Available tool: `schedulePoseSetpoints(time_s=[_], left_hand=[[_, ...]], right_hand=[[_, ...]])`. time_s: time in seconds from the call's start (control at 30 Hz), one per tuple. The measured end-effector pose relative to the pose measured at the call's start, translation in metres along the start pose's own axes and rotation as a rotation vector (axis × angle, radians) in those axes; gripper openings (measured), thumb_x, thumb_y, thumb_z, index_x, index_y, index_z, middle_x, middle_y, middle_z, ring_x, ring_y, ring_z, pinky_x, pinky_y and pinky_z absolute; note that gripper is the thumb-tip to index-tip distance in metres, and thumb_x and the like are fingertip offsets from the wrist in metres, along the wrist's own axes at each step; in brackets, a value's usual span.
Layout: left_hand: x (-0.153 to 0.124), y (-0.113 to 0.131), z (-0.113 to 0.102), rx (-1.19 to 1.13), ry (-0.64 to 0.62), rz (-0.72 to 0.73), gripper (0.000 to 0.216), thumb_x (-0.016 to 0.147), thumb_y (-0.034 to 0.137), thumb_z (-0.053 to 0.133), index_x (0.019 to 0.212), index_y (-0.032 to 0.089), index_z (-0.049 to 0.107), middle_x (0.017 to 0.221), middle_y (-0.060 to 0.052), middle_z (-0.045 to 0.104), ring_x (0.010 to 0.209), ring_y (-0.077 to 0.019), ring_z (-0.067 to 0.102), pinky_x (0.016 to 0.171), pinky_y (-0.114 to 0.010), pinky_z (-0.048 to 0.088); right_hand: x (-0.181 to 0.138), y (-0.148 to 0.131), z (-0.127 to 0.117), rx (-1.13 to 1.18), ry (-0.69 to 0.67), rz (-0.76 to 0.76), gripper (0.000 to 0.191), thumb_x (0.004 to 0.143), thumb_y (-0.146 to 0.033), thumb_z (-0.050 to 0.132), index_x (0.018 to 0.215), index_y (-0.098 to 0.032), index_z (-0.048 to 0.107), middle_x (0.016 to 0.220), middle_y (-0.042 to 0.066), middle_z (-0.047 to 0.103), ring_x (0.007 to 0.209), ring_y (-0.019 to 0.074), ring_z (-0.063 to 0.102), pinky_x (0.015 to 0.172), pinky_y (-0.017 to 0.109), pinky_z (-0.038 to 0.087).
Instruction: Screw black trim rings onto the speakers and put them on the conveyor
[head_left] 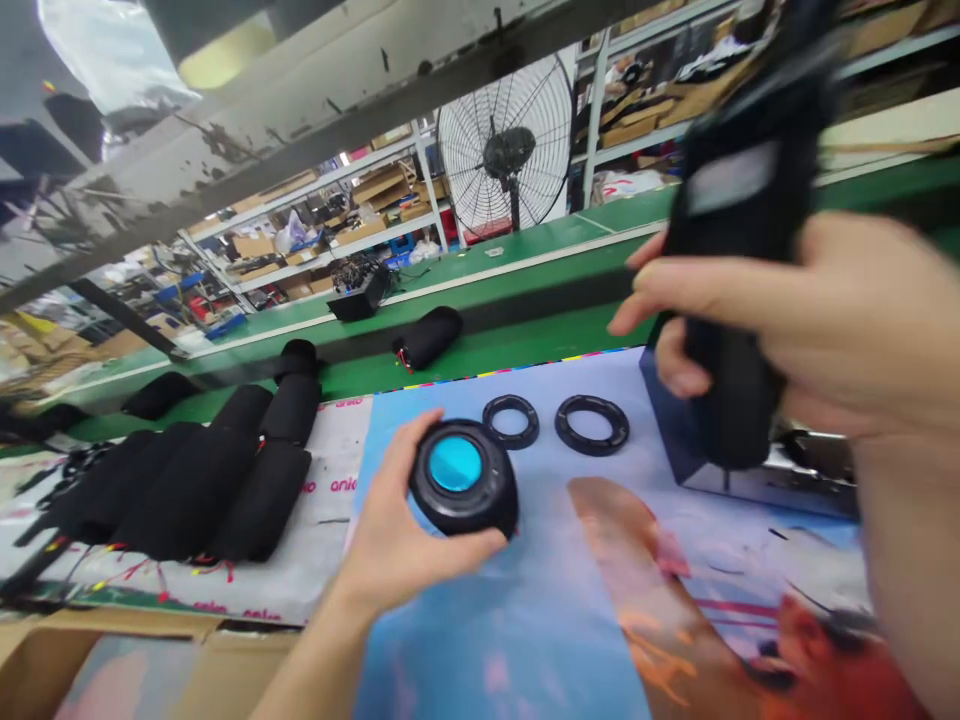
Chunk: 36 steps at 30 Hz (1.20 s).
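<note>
Centrally, the left hand (397, 545) grips a cyan-faced black cap (463, 478) on the worktop (525, 640); at two o'clock the right hand (795, 320) clasps a raised black cylinder (742, 230). Pink "anio" lettering (343, 487) sits at nine o'clock.

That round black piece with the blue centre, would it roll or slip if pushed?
The round piece looks rigid and bulging, so tipped on its edge it would probably roll. Its glossy blue centre may be slippery and scratch easily; the left hand grips the black rim. On the smooth printed mat it would likely slide.
</note>
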<state>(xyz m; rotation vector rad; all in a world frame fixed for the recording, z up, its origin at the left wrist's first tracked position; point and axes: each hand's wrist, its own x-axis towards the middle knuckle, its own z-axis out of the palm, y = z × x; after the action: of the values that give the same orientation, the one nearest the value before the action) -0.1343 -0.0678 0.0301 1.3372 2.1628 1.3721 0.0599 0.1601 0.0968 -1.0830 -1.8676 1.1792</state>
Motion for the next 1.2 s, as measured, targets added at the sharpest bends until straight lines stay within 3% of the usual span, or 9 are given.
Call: schedulePoseSetpoints(time_s=[0.13,0.3,0.5,0.57,0.67,0.87,1.03,1.13,1.2], left_hand=[[-0.024,-0.013,0.030,-0.092,-0.167,0.045,0.111,0.057,0.035,0.097,0.156,0.032,0.046,0.155,-0.012,0.058,0.145,-0.0420,0.056,0.122,-0.060,0.047],[-0.036,-0.020,0.028,-0.042,-0.122,0.161,0.104,0.061,0.027,0.097,0.153,0.043,0.050,0.159,-0.007,0.054,0.151,-0.0423,0.050,0.122,-0.061,0.048],[-0.050,-0.030,0.021,-0.191,-0.108,-0.011,0.121,0.063,0.027,0.095,0.164,0.042,0.030,0.157,-0.009,0.057,0.145,-0.0413,0.057,0.120,-0.061,0.049],[-0.053,-0.031,0.027,-0.308,-0.111,-0.042,0.125,0.065,0.027,0.094,0.165,0.042,0.022,0.158,-0.007,0.056,0.146,-0.0374,0.057,0.119,-0.054,0.053],[-0.055,-0.032,0.036,-0.401,-0.101,-0.060,0.121,0.062,0.031,0.098,0.161,0.040,0.029,0.161,-0.007,0.054,0.148,-0.0357,0.056,0.119,-0.048,0.053],[-0.055,-0.031,0.039,-0.429,-0.099,-0.072,0.111,0.059,0.033,0.100,0.154,0.033,0.041,0.153,-0.008,0.061,0.144,-0.0374,0.059,0.122,-0.052,0.051],[-0.051,-0.029,0.035,-0.406,-0.088,-0.025,0.106,0.056,0.030,0.101,0.149,0.032,0.050,0.151,-0.007,0.062,0.145,-0.0391,0.057,0.123,-0.052,0.049],[-0.047,-0.027,0.033,-0.460,-0.104,-0.029,0.103,0.056,0.029,0.101,0.146,0.031,0.052,0.147,-0.007,0.066,0.140,-0.0380,0.062,0.120,-0.051,0.052],[-0.044,-0.026,0.032,-0.518,-0.150,-0.030,0.102,0.056,0.028,0.101,0.146,0.029,0.053,0.146,-0.007,0.067,0.138,-0.0374,0.063,0.119,-0.049,0.053]], right_hand=[[-0.015,0.025,0.026,-0.096,-0.210,0.157,0.050,0.091,-0.041,0.081,0.127,-0.017,0.056,0.055,-0.003,0.060,0.042,0.0143,0.058,0.043,0.021,0.041],[-0.027,0.050,0.055,-0.168,-0.308,0.231,0.052,0.094,-0.028,0.077,0.135,-0.021,0.046,0.063,-0.007,0.061,0.044,0.0164,0.061,0.041,0.023,0.046],[-0.019,0.054,0.079,-0.276,-0.361,0.197,0.050,0.094,-0.029,0.074,0.135,-0.019,0.048,0.061,-0.006,0.061,0.049,0.0180,0.064,0.048,0.024,0.048],[-0.014,0.054,0.088,-0.315,-0.380,0.171,0.052,0.094,-0.031,0.075,0.137,-0.020,0.048,0.067,-0.004,0.065,0.051,0.0173,0.065,0.050,0.024,0.049],[-0.008,0.053,0.106,-0.400,-0.413,0.124,0.062,0.091,-0.039,0.080,0.140,-0.018,0.049,0.083,0.001,0.070,0.052,0.0146,0.063,0.054,0.026,0.051],[-0.003,0.054,0.141,-0.551,-0.382,-0.004,0.058,0.087,-0.034,0.083,0.136,-0.015,0.059,0.130,0.017,0.063,0.099,0.0235,0.069,0.085,0.035,0.058],[-0.009,0.035,0.125,-0.514,-0.375,0.020,0.049,0.088,-0.032,0.080,0.130,-0.019,0.059,0.103,0.008,0.070,0.068,0.0195,0.070,0.059,0.027,0.051],[-0.021,0.010,0.091,-0.427,-0.356,0.043,0.064,0.085,-0.045,0.084,0.136,-0.024,0.052,0.085,0.000,0.070,0.052,0.0160,0.064,0.048,0.026,0.049],[-0.032,-0.006,0.069,-0.363,-0.370,0.013,0.078,0.069,-0.042,0.094,0.135,-0.029,0.055,0.080,-0.004,0.070,0.050,0.0152,0.062,0.047,0.025,0.050]])
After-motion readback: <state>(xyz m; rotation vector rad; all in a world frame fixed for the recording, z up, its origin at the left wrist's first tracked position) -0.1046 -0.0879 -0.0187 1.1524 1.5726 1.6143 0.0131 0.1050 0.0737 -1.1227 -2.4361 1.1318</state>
